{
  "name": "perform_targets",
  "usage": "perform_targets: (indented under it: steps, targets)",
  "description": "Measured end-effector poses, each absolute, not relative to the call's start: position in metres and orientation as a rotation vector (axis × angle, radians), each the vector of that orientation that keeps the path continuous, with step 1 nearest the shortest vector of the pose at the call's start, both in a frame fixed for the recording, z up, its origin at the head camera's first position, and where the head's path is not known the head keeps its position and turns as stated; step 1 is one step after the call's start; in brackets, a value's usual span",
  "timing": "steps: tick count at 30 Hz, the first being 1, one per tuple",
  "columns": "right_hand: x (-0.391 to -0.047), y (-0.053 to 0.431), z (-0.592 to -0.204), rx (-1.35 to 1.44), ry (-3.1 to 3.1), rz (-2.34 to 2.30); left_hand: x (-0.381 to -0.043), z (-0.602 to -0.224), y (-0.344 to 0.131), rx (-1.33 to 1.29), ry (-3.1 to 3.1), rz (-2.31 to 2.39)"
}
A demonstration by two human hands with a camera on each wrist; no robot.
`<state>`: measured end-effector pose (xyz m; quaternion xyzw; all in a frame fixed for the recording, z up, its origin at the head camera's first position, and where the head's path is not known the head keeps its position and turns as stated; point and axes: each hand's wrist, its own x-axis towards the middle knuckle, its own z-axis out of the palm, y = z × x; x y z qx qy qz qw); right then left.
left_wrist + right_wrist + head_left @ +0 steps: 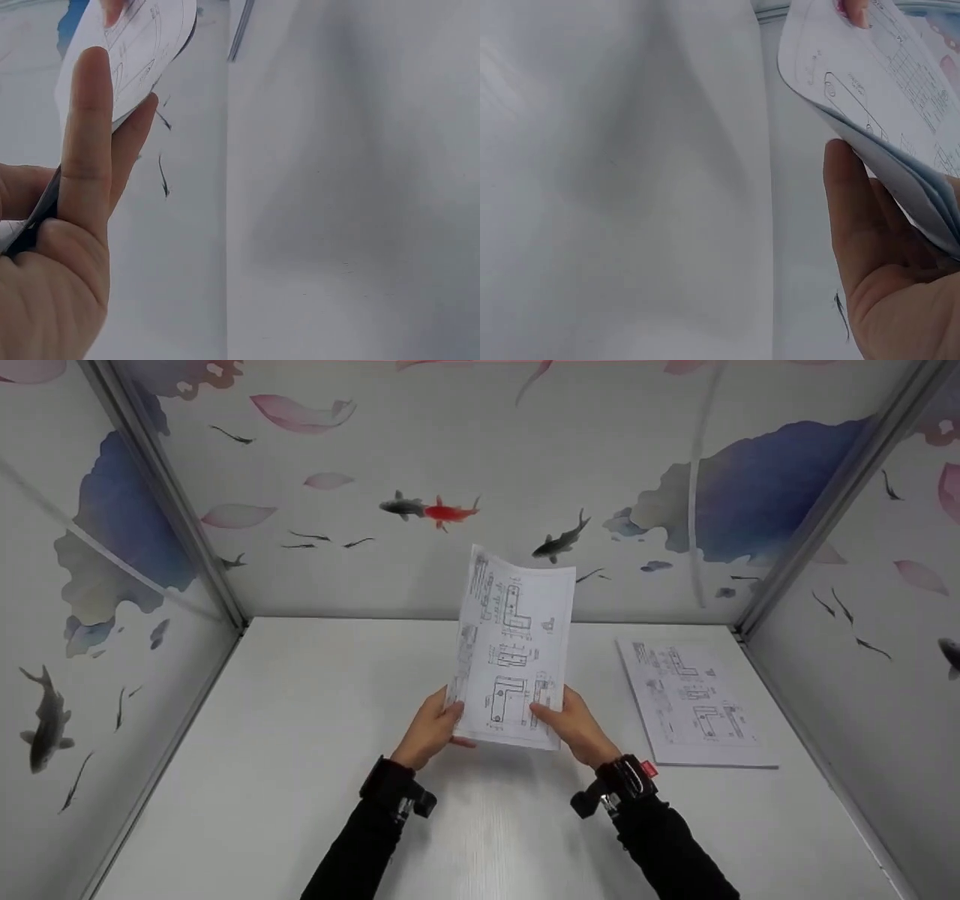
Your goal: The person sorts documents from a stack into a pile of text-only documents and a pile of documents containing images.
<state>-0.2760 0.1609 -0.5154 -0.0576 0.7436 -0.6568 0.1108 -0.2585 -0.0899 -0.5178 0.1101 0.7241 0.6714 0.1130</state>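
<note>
Both hands hold a few sheets of paper [517,660] printed with technical drawings, raised over the white table and tilted up toward the head camera. On the left edge, my left hand [429,727] pinches the sheets, thumb on the printed face and fingers behind. My right hand [581,726] grips the right edge the same way, its thumb on the drawings. In the right wrist view the lower edge of the sheets [900,169] shows several layers, slightly fanned apart. In the left wrist view, fingers [86,142] lie against the back of the sheets.
A stack of similar printed sheets [694,705] lies on the right side of the white table [322,697]. Panels [480,450] painted with fish and petals enclose the table at the back and both sides. Black wrist cameras [619,784] sit on both wrists.
</note>
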Motion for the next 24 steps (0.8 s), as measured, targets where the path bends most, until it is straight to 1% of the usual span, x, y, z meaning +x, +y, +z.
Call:
perform_targets:
  steps: [4,11,14,19,24]
  targets:
    - [-0.275,0.1606,-0.5186,-0.206,2.121,-1.878,-0.2598,-0.5191,-0.0931,0.295,2.168,1.979]
    - [-0.2754,0.1604,-0.5204,-0.22,1.981,-1.946,-0.2574,-0.5238,-0.0924,0.31,2.563,1.645]
    - [-0.2749,0.1589,-0.5211,-0.211,1.983,-1.95,-0.2566,-0.5253,-0.0935,0.294,2.647,1.58]
    - [-0.2749,0.1577,-0.5222,-0.167,2.037,-1.945,-0.2562,-0.5237,-0.0962,0.293,2.706,1.578]
    - [-0.2746,0.1571,-0.5216,-0.139,2.028,-1.951,-0.2556,-0.5224,-0.0975,0.258,2.596,1.71]
